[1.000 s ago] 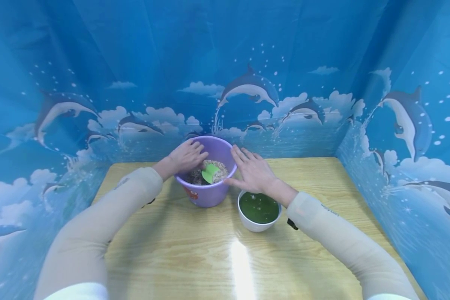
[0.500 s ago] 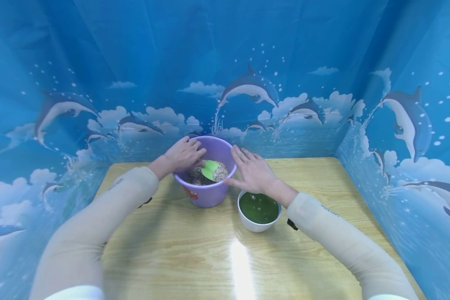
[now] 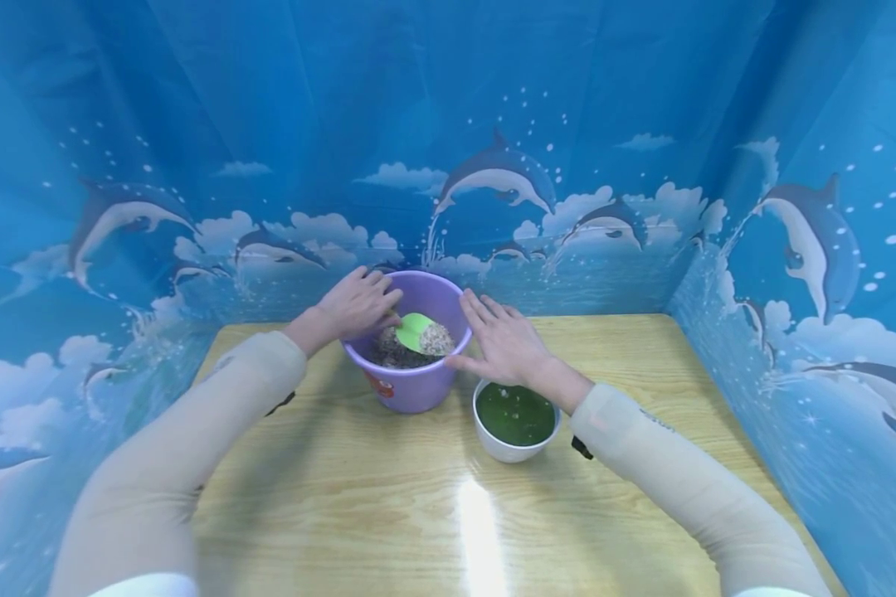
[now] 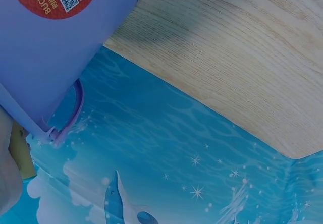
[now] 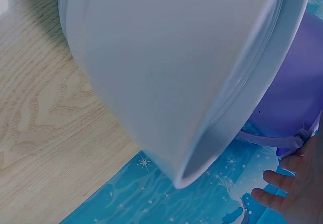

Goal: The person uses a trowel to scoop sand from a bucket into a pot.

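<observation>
My left hand grips a small green shovel over the left side of a purple bucket. A heap of pale, coarse grains shows at the shovel's blade, and darker grains lie below in the bucket. In the left wrist view a yellowish handle end sticks out beside the hand. My right hand, fingers straight, rests at the bucket's right rim. Close below that hand stands a white bowl holding something dark green with pale specks. From the right wrist, the bowl hides much of the bucket.
The light wooden table ends just behind the bucket. A blue curtain with printed dolphins surrounds the back and both sides. The bucket's purple handle hangs down its outside in the left wrist view.
My left hand has drawn back to the left and slightly up, bringing the shovel with it. More pale grains now show at the blade. The right hand and bowl stay put.
</observation>
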A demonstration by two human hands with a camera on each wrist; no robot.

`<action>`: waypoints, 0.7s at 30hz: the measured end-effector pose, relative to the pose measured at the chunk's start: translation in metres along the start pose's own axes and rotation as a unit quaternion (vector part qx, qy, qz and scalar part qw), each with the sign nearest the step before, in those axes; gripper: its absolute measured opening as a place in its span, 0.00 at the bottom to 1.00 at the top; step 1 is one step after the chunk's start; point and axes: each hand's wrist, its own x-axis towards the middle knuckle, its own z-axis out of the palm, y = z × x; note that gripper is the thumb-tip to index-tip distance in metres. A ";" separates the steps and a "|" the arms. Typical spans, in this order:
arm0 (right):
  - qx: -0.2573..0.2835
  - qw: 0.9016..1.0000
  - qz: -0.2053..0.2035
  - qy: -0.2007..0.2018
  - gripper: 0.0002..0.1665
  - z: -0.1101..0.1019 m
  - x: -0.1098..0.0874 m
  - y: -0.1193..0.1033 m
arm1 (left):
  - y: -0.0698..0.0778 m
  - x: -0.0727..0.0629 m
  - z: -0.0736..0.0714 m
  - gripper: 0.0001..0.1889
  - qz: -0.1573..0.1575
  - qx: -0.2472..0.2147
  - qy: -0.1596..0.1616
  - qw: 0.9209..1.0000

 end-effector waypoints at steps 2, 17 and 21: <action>-0.001 1.000 -0.001 0.001 0.76 0.000 0.000 0.000 | -0.001 -0.002 -0.001 0.24 -0.005 -0.005 0.002 1.000; 0.001 1.000 -0.001 0.003 0.77 0.000 0.000 0.000 | -0.009 -0.015 -0.002 0.20 -0.023 -0.049 0.025 0.998; 0.000 1.000 -0.001 0.004 0.77 0.000 0.000 0.000 | -0.008 -0.016 -0.001 0.20 -0.032 -0.059 0.027 0.997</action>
